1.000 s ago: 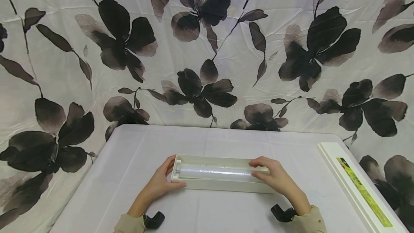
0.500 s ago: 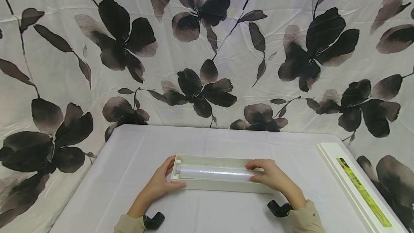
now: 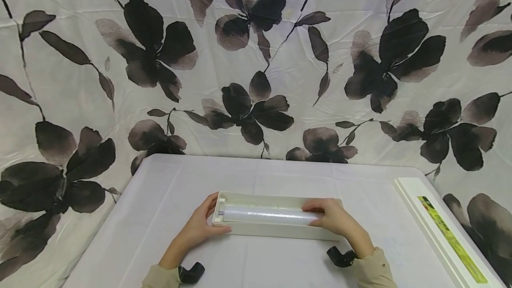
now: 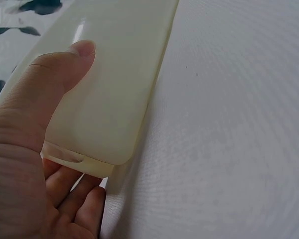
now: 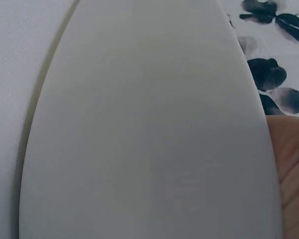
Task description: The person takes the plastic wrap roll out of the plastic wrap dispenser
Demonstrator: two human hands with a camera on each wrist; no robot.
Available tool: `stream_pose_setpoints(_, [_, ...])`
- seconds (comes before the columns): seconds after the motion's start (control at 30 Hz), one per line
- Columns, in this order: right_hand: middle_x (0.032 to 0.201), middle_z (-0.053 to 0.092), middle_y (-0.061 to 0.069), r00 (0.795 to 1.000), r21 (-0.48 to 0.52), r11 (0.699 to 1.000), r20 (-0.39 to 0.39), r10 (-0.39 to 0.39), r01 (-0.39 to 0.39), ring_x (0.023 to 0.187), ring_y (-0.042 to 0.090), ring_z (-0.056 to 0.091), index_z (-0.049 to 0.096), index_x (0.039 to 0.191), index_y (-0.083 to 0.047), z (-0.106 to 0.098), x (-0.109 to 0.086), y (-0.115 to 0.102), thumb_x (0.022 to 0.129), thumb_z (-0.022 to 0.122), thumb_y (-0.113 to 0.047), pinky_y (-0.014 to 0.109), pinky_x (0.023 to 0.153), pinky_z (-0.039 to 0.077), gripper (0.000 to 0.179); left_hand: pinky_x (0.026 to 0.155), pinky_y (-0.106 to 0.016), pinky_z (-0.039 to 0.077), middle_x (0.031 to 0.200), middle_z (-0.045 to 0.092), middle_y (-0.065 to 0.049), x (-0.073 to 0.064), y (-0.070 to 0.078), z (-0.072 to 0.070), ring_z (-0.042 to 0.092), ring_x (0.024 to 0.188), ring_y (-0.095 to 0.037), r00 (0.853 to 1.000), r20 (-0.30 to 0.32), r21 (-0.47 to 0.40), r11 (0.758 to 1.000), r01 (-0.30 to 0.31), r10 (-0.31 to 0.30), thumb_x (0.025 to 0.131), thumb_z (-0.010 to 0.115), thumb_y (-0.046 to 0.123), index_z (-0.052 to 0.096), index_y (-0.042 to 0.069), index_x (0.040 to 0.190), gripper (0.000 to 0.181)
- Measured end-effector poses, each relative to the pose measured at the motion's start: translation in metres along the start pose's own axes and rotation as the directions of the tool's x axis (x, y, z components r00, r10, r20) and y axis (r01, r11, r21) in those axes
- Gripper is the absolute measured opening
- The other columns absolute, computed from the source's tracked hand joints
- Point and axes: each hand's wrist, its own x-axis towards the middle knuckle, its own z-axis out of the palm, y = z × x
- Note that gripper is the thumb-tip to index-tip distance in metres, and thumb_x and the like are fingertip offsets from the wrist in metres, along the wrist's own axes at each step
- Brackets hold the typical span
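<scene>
A long cream plastic-wrap dispenser box (image 3: 280, 231) lies open on the table, with a clear, shiny roll of plastic wrap (image 3: 264, 214) inside. My left hand (image 3: 203, 221) grips the box's left end; in the left wrist view the thumb (image 4: 65, 67) presses its front wall while the other fingers sit behind and below the end. Toward the right end, my right hand (image 3: 340, 221) reaches over the box, thumb and bent fingers on the roll, covering that end of it. The right wrist view is mostly filled by the box wall (image 5: 149, 124), the palm edge showing at right.
A long white lid-like piece (image 3: 424, 230) with a yellow-green label strip lies along the table's right side. White cloth covers the table (image 3: 280, 261). A floral curtain (image 3: 304, 66) hangs behind the far edge.
My right hand has shifted slightly left along the roll, its fingers dipping lower into the box and its wrist coming inward. The left hand and box stay nearly still.
</scene>
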Motion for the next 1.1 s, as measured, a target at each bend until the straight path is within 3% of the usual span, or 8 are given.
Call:
stream_pose_setpoints(0.53, [0.115,0.070,0.012,0.999,-0.004,1.000,0.032,0.010,-0.010,0.110,0.033,0.063,0.072,0.114,-0.001,0.0022,-0.0006,0.0019,0.077,0.079,0.000,0.044,0.093,0.052,0.037,0.110,-0.026,0.036,0.145,0.050,-0.010,-0.0004,0.0018,0.0005,0.046,0.135,-0.032,1.000,0.000,-0.014,1.000,0.024,-0.024,0.064,0.095,0.022,0.039,0.015,0.148,0.101])
stream_pose_setpoints(0.83, [0.111,0.071,0.013,0.998,0.003,0.998,0.031,-0.056,0.056,0.106,0.030,0.064,0.071,0.112,0.003,0.0014,-0.0015,0.0042,0.077,0.077,0.001,0.041,0.090,0.053,0.036,0.110,-0.023,0.035,0.145,0.050,-0.009,-0.0001,0.0029,0.0005,0.046,0.135,-0.030,1.000,-0.005,-0.008,1.000,0.026,-0.026,0.064,0.096,0.022,0.039,0.015,0.147,0.101])
stream_pose_setpoints(1.1, [0.115,0.070,0.015,0.997,-0.018,0.997,0.016,-0.071,0.072,0.112,0.035,0.062,0.070,0.115,0.004,0.0007,-0.0029,0.0041,0.078,0.076,0.000,0.052,0.096,0.049,0.037,0.110,-0.026,0.036,0.145,0.050,-0.010,0.0000,0.0033,0.0001,0.046,0.135,-0.031,0.999,-0.010,-0.007,0.999,0.036,-0.036,0.064,0.096,0.022,0.040,0.016,0.147,0.100])
